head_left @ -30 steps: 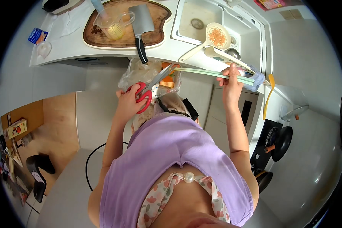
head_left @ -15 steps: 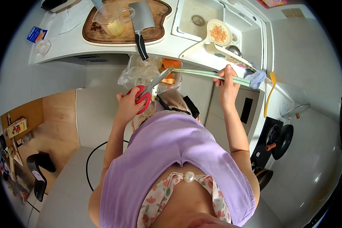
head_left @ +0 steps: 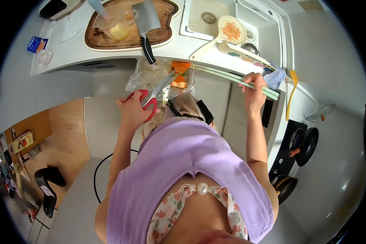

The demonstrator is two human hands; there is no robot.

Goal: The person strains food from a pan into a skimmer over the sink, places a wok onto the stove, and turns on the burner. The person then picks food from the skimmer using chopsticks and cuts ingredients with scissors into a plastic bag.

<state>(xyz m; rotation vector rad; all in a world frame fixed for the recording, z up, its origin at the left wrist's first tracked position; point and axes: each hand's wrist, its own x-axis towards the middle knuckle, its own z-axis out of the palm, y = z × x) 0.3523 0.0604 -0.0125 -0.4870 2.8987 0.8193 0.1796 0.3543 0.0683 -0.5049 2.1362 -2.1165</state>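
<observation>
My left hand [head_left: 133, 110] is closed on a pair of scissors [head_left: 162, 85] with red handles, the thumb and fingers at the loops. The blades point up and right over a bin lined with a clear plastic bag [head_left: 144, 79]; orange scraps [head_left: 180, 67] lie in it. In my right hand [head_left: 254, 92] is a bundle of long, thin, pale green stalks [head_left: 223, 74], gripped near the thicker right end. Their thin left ends reach over the bin's right edge, apart from the blades.
On the counter lie a wooden cutting board [head_left: 166, 34], a cleaver [head_left: 148, 20] and a measuring jug [head_left: 116, 30] with yellowish liquid. A strainer [head_left: 232, 30] holding small orange bits rests at the sink [head_left: 187, 24]. Pans [head_left: 307, 147] stand at the right; a yellow utensil [head_left: 290, 97] hangs nearby.
My right hand has moved right and slightly down with the green stalks, whose thin ends have left the scissor tips. My left hand has shifted a little left with the scissors.
</observation>
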